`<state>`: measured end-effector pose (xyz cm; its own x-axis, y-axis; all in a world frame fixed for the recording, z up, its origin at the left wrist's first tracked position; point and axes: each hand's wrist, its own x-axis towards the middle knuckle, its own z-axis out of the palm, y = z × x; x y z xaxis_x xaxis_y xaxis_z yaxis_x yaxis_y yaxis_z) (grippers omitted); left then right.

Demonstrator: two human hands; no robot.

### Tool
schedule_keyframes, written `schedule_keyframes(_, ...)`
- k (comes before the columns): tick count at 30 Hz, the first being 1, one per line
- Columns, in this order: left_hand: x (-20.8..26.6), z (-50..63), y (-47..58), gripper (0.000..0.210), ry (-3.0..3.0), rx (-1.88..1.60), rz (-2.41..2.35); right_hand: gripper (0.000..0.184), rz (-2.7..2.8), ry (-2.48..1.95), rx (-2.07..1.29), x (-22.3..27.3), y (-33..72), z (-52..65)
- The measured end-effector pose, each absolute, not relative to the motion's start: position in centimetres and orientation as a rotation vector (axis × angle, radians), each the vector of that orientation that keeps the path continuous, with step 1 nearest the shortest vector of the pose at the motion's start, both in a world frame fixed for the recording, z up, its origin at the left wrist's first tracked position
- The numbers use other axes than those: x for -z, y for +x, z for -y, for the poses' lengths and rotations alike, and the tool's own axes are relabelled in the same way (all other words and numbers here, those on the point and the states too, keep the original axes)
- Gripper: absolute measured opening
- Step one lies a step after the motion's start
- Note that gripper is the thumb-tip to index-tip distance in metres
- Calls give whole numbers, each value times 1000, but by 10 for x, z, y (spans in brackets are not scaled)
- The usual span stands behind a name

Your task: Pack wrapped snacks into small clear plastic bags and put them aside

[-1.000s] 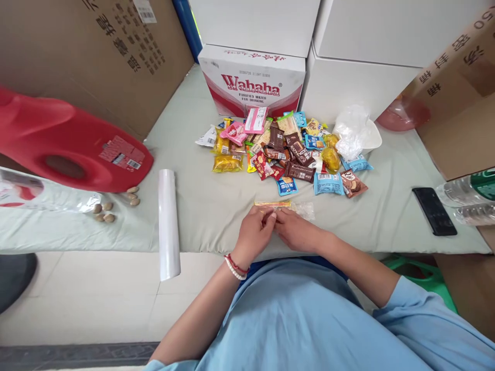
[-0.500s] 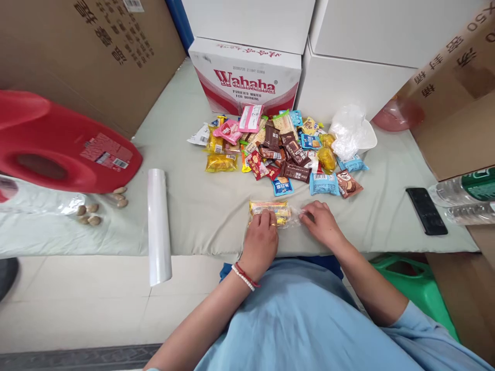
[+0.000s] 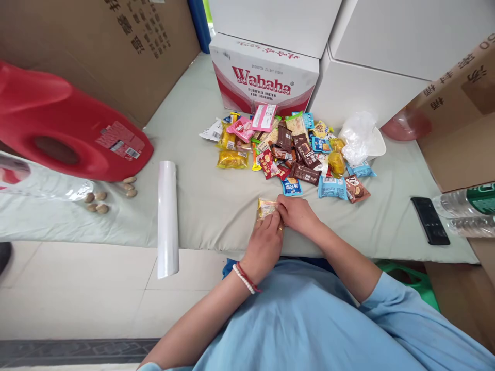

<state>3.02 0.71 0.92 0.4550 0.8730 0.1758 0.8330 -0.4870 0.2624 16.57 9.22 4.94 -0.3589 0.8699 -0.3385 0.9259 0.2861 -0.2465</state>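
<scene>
Near the table's front edge lies a small bundle of yellow-wrapped snacks (image 3: 266,207) in clear plastic. My left hand (image 3: 266,237) presses on it from the near side, fingers bent over its lower part. At the bundle's right end my right hand (image 3: 296,214) is closed, fingertips at the clear plastic and touching my left fingers. Both hands hide most of the bundle's right and near side. Just beyond is a heap of wrapped snacks (image 3: 304,174) in brown, red, pink, yellow and blue packets.
A white roll (image 3: 167,216) overhangs the front edge at left, near a big red jug (image 3: 77,129) and several round brown objects (image 3: 101,208). A Wahaha box (image 3: 265,77) stands behind. At right are a white bowl (image 3: 377,147) with plastic, a phone (image 3: 430,220) and bottles (image 3: 474,202).
My right hand has moved left, bringing the loose clear plastic end over against the bundle. My left hand stays on it. The whole view has shifted slightly.
</scene>
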Motion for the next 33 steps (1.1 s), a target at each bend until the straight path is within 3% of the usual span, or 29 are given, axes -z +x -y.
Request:
schedule_keyframes(4,-12,-14,2,29,2186,-817,-1664,27,-2373,1670,403,-43,159,-86)
schedule_keyframes(7,-9,-22,-2,33,1956,-715,-2066,26,-2370,1697,344,-40,155,-79)
schedule_keyframes(10,-1,-29,8,31,1945,-574,-2050,25,-2368,1753,375,-40,156,-74)
schedule_keyframes(13,7,-29,14,23,1911,-710,-1984,25,-2384,1834,529,-43,164,-69)
schedule_keyframes(18,1,-20,20,10,1895,-1083,-1749,19,-2477,2094,1195,-38,190,-48)
schedule_keyframes(22,-16,-9,42,15,2148,-1364,-1524,40,-2149,2160,2468,-26,212,-33)
schedule_keyframes(24,-20,-5,56,20,2373,-1393,-1337,53,-1855,2113,2919,-25,224,-27)
schedule_keyframes(26,-20,-3,69,23,2568,-1341,-1167,53,-1700,2123,3059,-26,236,-22)
schedule_keyframes(33,-14,-3,100,43,2679,-936,-731,49,-1319,2329,2991,-20,274,-7)
